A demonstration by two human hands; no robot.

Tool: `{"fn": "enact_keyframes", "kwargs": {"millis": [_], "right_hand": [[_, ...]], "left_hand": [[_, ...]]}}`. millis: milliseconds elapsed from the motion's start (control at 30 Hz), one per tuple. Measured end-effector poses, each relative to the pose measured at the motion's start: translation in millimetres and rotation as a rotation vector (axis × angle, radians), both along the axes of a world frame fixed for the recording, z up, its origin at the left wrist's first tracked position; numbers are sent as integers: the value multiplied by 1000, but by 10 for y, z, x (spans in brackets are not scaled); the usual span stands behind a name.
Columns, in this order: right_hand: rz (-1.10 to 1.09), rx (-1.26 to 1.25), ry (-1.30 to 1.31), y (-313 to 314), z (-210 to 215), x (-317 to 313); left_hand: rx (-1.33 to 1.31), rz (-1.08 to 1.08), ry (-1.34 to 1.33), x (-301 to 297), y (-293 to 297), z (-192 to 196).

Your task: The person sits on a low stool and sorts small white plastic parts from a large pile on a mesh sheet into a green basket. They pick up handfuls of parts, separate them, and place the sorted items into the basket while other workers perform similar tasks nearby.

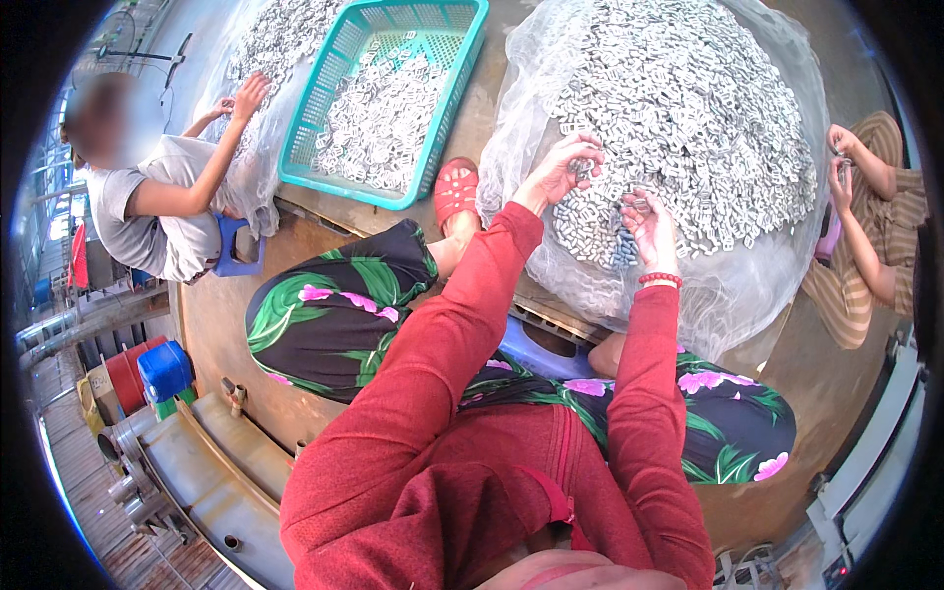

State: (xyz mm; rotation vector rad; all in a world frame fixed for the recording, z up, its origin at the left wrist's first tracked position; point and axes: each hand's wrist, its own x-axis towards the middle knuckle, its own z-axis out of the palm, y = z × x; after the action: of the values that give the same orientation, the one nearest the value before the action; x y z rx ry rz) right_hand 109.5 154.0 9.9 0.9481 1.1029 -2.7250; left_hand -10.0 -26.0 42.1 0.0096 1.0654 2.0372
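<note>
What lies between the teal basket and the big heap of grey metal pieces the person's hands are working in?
In the head view, a strip of brown floor separates the teal basket from the heap of grey pieces, with the heap's clear plastic sheet edging into it.

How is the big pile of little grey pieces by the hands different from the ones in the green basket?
The big pile is heaped high on a see-through net sheet, while the pieces in the green basket lie in a low layer. The pile is far larger. The left hand and right hand pick at the pile; no hand touches the basket. Both hold the same small pale grey pieces.
</note>
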Motion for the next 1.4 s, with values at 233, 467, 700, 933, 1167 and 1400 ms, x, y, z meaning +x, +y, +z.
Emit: {"fn": "enact_keyframes", "kwargs": {"millis": [233,467,700,933,1167,1400], "right_hand": [[-72,48,-66,7,-130,44],[193,917,-131,-52,-317,-341],[412,1193,-132,-200,-430,-314],[76,215,33,-68,-246,17],[147,291,158,-24,223,60],[22,-30,305,-95,535,-45]], "left_hand": [[-1125,-215,1116,-6,293,-544],[-897,-167,725,-6,106,-479],[-12,18,-116,76,-219,-21],[-117,-94,61,139,-115,95],[-499,-262,449,325,225,13],[-310,-146,283,276,169,300]]}}
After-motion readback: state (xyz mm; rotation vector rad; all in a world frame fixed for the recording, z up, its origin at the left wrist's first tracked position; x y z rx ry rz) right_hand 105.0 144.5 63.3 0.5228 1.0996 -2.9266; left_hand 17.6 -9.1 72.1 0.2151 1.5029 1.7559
